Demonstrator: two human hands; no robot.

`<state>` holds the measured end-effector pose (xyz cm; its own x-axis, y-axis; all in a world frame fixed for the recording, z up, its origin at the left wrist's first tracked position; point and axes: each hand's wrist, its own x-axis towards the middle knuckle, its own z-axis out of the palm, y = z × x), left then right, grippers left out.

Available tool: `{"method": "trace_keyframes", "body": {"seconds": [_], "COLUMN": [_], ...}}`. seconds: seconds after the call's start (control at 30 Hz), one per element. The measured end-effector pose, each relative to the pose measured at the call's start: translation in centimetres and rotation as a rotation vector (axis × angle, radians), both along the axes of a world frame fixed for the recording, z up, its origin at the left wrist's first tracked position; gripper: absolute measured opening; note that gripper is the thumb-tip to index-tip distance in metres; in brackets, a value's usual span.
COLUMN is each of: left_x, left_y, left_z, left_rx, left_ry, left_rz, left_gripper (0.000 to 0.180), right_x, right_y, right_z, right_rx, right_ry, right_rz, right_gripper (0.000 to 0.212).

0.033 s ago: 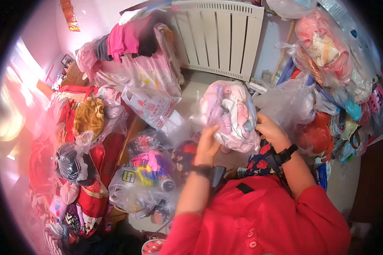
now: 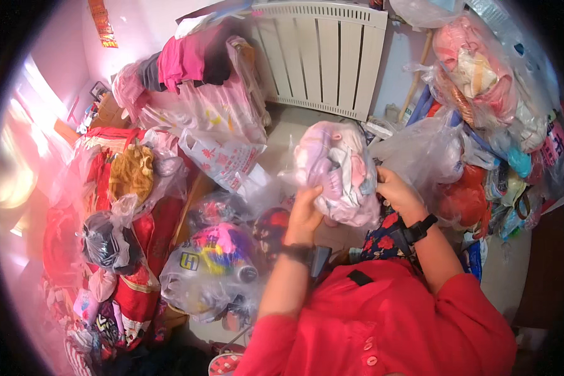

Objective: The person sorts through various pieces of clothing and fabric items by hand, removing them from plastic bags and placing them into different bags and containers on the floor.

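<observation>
In front of my chest I hold a bundle of pastel clothes (image 2: pixel 338 175), pink, lilac and white, which looks wrapped in clear plastic. My left hand (image 2: pixel 304 216) grips its lower left side, with the thumb on top. On the right side, my right hand (image 2: pixel 400 195) has its fingers closed at the bundle's edge. Most fingertips are hidden behind or under the cloth. Just beyond my right hand lies a large clear plastic bag (image 2: pixel 413 147). Below the bundle, dark floral cloth with red flowers (image 2: pixel 382 241) shows at my lap.
A white radiator (image 2: pixel 323 59) stands against the far wall. Left of it, pink and dark clothes (image 2: pixel 191 59) are heaped. A printed white plastic bag (image 2: pixel 222 156) and a filled clear bag (image 2: pixel 210 263) sit left of my arms. Stuffed bags (image 2: pixel 476 69) pile up at right.
The bundle has turned slightly between my hands, and less of its pale blue cloth shows at the right. Both hands keep their grip almost in place.
</observation>
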<state>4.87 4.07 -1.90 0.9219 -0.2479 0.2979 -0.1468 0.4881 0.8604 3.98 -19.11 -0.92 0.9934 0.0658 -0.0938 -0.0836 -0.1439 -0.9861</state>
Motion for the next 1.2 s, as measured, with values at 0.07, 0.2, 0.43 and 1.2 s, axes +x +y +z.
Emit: {"method": "trace_keyframes", "body": {"seconds": [0.07,0.2,0.43,1.2], "left_x": [0.6,1.0,0.7,-3.5], "left_y": [0.1,0.0,-1.2,-1.3], "left_z": [0.4,0.0,-2.9,0.7], "left_rx": [-0.387,-0.305,-0.302,0.536], "left_ry": [0.490,0.428,0.412,0.343], "left_rz": [-0.194,-0.216,-0.260,0.010], "left_gripper": [0.045,0.031,0.019,0.040], "right_x": [-0.4,-1.1,-2.2,-0.9], "right_y": [-0.5,-1.0,-0.8,0.4], "right_z": [0.1,0.7,1.2,7.3], "right_rx": [-0.011,0.038,0.092,0.281], "right_ry": [0.058,0.098,-0.078,-0.207], "right_rz": [-0.115,-0.217,-0.149,-0.030], "right_gripper": [0.031,0.029,0.022,0.011]}}
